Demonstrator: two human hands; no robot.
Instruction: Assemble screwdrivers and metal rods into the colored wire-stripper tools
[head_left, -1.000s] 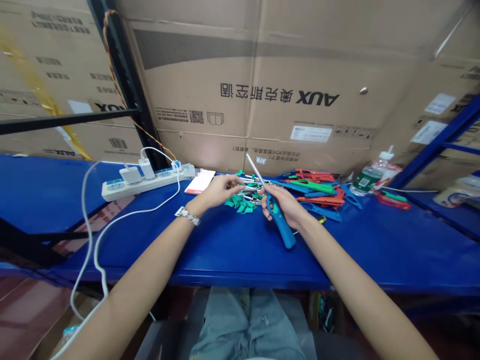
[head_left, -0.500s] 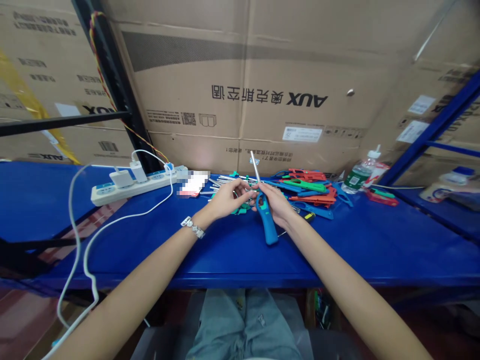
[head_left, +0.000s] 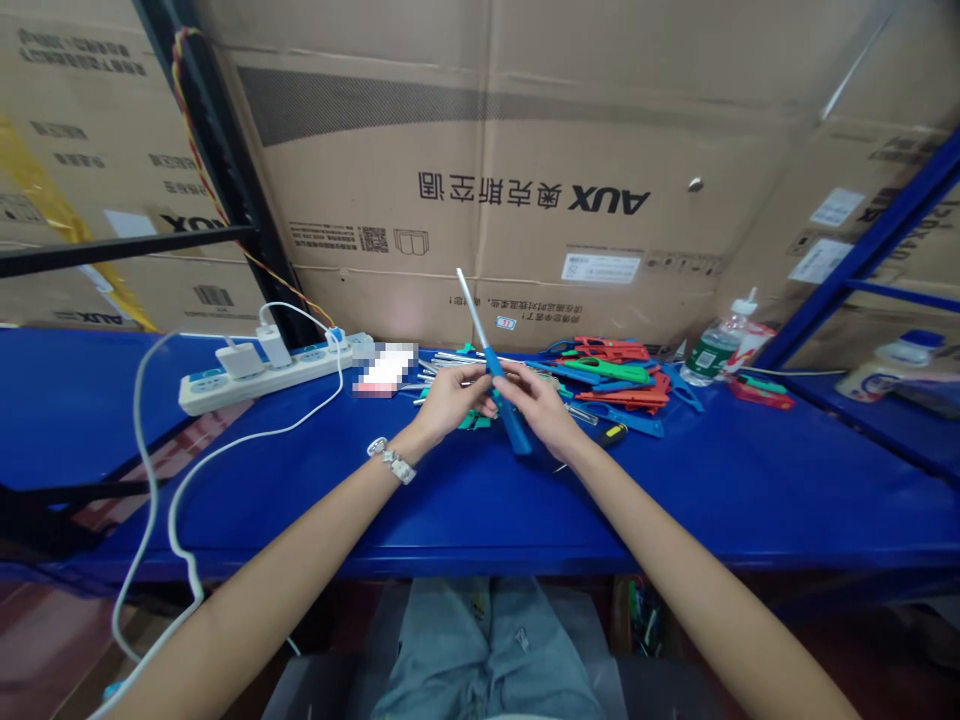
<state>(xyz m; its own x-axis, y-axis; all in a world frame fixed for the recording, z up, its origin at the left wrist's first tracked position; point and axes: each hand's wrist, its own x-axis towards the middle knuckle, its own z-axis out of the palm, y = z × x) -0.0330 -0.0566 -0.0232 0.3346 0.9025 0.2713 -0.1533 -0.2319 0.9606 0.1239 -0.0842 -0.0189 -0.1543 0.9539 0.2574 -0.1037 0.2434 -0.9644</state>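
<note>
A blue long-nosed lighter point(head_left: 514, 428) is held up over the table, its thin metal tube pointing up and away to the left. My right hand point(head_left: 544, 408) is closed on its upper body from the right. On the other side, the fingers of my left hand point(head_left: 448, 402) pinch in against the lighter, just below the tube; the fingertips are partly hidden. Behind my hands lies a heap of metal tubes with green parts point(head_left: 474, 420). Several blue, red and green lighter shells point(head_left: 622, 372) are piled to the right. A yellow-and-black screwdriver point(head_left: 612, 436) lies by my right wrist.
On the blue table point(head_left: 300, 500), a white power strip point(head_left: 277, 372) with plugs and trailing cables sits at left. A bottle with a green label point(head_left: 712, 350) and a red box point(head_left: 761, 392) stand at right. Large cartons point(head_left: 375, 150) rise behind the table.
The lighter has turned and tipped so its tube leans further left and its narrow side faces me. Its handle has moved slightly up and left, and both hands have shifted with it.
</note>
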